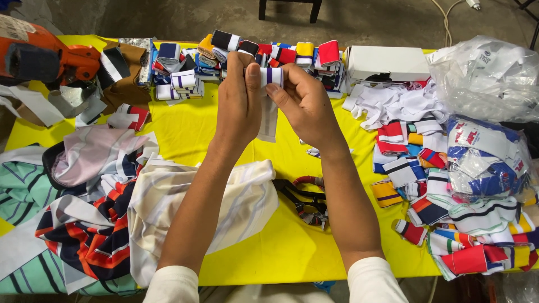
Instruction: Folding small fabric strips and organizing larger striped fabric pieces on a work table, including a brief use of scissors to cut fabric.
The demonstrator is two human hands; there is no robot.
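Observation:
Both hands are raised over the yellow table (185,129), pinching one white knit strip with a purple stripe (273,75) between them. My left hand (238,101) grips its left end with thumb and fingers. My right hand (300,101) holds the right end, rolled part at the fingertips. The strip's loose white tail (268,120) hangs down between the wrists. Beneath my left forearm lies a cream striped garment (247,196). Black-handled scissors with red wrapping (306,196) rest on the table between my forearms.
Rolled striped knit bands (224,50) line the far edge. A white box (387,62) and clear plastic bags (483,73) sit far right, above a heap of coloured bands (449,224). Folded striped fabrics (84,213) pile at left. An orange tool (45,56) is far left.

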